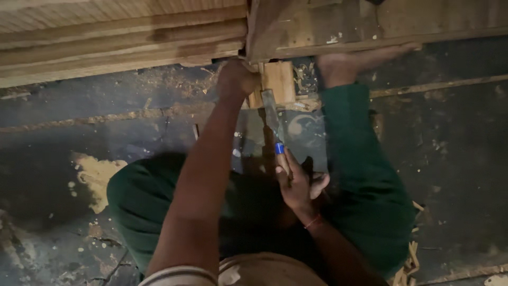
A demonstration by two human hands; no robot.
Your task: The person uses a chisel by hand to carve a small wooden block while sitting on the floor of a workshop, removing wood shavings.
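My right hand (297,180) grips the blue-ended handle of a chisel (272,119), whose flat blade points up toward a small block of light wood (279,80). My left hand (237,78) is closed on the left side of that block, just under the edge of a long wooden beam (121,42). My bare right foot (360,59) presses against a darker plank (370,26) to the right of the block. Both legs wear dark green trousers.
Wood shavings and chips lie around the block and along the dark concrete floor (455,148). A pale patch of sawdust (95,177) sits at the left. Thin wood strips (407,265) lie by my right knee.
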